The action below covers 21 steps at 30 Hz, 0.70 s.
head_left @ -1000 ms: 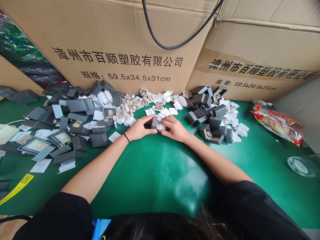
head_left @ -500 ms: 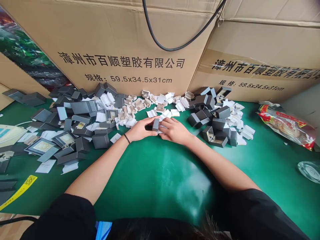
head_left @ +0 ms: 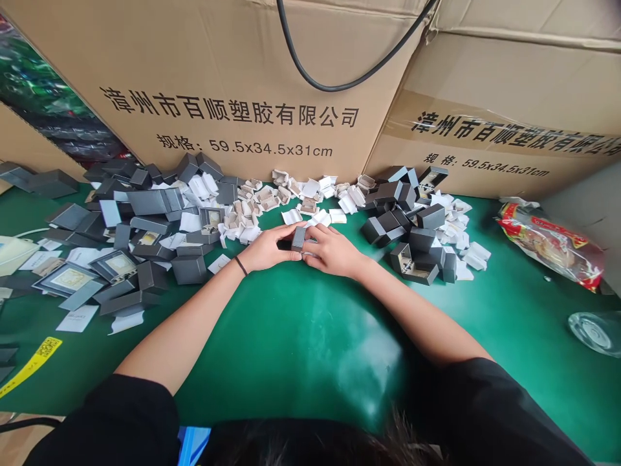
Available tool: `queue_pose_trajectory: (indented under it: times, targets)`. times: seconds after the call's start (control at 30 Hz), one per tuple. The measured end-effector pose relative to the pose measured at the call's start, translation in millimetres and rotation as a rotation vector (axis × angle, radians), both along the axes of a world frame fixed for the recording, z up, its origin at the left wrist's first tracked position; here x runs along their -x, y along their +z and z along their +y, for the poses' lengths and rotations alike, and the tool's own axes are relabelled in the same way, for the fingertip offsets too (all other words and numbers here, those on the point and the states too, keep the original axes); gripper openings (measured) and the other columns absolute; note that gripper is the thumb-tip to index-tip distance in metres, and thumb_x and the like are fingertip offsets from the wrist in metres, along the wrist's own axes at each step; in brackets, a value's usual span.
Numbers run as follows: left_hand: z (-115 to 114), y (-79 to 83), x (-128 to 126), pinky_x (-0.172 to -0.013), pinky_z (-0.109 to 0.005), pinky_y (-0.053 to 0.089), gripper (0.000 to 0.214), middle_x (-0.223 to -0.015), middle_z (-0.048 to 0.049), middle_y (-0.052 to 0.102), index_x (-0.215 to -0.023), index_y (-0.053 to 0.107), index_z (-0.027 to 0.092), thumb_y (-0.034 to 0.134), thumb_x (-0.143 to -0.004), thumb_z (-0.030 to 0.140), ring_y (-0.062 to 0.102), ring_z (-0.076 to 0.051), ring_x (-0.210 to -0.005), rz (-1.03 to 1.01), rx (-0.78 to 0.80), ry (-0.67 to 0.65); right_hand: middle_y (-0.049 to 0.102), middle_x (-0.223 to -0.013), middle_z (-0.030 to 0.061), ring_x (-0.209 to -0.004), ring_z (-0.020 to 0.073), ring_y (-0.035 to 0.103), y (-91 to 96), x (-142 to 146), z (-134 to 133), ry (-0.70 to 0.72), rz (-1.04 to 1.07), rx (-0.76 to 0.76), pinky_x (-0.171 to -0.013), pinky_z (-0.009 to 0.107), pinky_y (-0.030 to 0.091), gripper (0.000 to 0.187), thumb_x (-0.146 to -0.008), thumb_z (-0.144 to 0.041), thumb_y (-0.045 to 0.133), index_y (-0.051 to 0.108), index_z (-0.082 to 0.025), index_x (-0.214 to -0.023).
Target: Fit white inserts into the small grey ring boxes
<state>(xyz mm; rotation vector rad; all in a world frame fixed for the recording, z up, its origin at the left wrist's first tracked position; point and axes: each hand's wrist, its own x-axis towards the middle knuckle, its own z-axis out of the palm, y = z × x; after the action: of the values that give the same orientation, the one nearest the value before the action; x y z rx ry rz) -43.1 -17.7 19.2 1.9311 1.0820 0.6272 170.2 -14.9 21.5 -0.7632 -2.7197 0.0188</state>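
Observation:
A small grey box [head_left: 298, 238] stands between both of my hands on the green table [head_left: 291, 336]. My left hand [head_left: 266, 248] has its fingers curled around the box's left side. From the right, my right hand [head_left: 332, 250] closes on the same box with pinched fingers; anything under them is hidden. Just behind the hands lie several white and beige inserts [head_left: 272, 197]. A pile of grey boxes [head_left: 412, 223] is to the right of my right hand.
More grey boxes and flat lids [head_left: 130, 226] are heaped at the left. Two large printed cardboard cartons [head_left: 233, 84] wall off the back, with a black cable [head_left: 339, 84] hanging over them. A red snack bag [head_left: 548, 243] and a glass dish [head_left: 594, 330] sit at the right.
Both hands have stayed together on the small grey box, shifting only slightly. The white insert seen under my right fingers a second ago is hidden now.

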Motion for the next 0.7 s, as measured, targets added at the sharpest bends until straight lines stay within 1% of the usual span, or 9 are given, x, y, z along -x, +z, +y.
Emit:
queue_pose_trajectory:
  times: [0.1,0.17,0.23,0.33,0.5,0.7]
  targets:
    - [-0.7,1.5,0.0,-0.104,-0.039,0.039,0.079,-0.144,-0.0058,0.041,-0.140,0.038,0.026,0.067,-0.070,0.050,0.040,-0.030,-0.130,0.017,-0.015,-0.004,0.054,-0.102,0.0086,-0.092,0.0220,0.046,-3.5,-0.3,0.8,0.003,0.027,0.000,-0.076,0.035,0.040,0.020,-0.089,-0.031,0.046,0.063,-0.022,-0.095]
    - [-0.9,1.8,-0.1,-0.106,-0.039,0.037,0.080,-0.144,-0.0053,0.041,-0.140,0.039,0.025,0.067,-0.070,0.050,0.039,-0.030,-0.131,0.020,-0.024,0.000,0.057,-0.101,0.0085,-0.090,0.0217,0.049,-6.5,-1.7,-0.7,-0.007,0.053,-0.020,-0.076,0.035,0.040,0.022,-0.091,-0.034,0.045,0.063,-0.022,-0.093]
    - [-1.1,1.4,-0.2,-0.106,-0.040,0.037,0.079,-0.144,-0.0054,0.041,-0.140,0.039,0.025,0.067,-0.070,0.050,0.040,-0.030,-0.131,0.014,-0.022,0.004,0.059,-0.100,0.0086,-0.090,0.0220,0.051,-9.3,-3.3,-3.5,-0.012,0.084,-0.044,-0.079,0.036,0.040,0.025,-0.092,-0.035,0.044,0.063,-0.020,-0.093]
    - [-1.6,0.3,-0.4,-0.105,-0.040,0.038,0.078,-0.144,-0.0057,0.041,-0.139,0.039,0.025,0.067,-0.070,0.050,0.041,-0.030,-0.130,0.006,-0.019,0.010,0.062,-0.099,0.0092,-0.097,0.0234,0.052,-11.6,-4.4,-8.0,-0.006,0.126,-0.049,-0.087,0.039,0.041,0.026,-0.093,-0.035,0.043,0.063,-0.019,-0.096]
    - [-2.4,-1.0,-0.8,-0.106,-0.042,0.036,0.078,-0.144,-0.0057,0.041,-0.139,0.039,0.025,0.067,-0.071,0.049,0.039,-0.030,-0.131,0.006,-0.022,0.014,0.064,-0.104,0.0118,-0.104,0.0248,0.054,-12.5,-1.8,-14.6,-0.033,0.150,0.014,-0.091,0.043,0.043,0.025,-0.093,-0.030,0.043,0.063,-0.018,-0.100]
    - [-2.7,-2.3,-1.1,-0.108,-0.040,0.034,0.078,-0.143,-0.0054,0.042,-0.139,0.040,0.026,0.067,-0.071,0.050,0.039,-0.029,-0.131,0.015,-0.043,0.023,0.066,-0.110,0.0093,-0.109,0.0230,0.057,-16.3,0.5,-21.6,-0.084,0.192,0.004,-0.097,0.041,0.044,0.025,-0.093,-0.026,0.042,0.064,-0.018,-0.102]
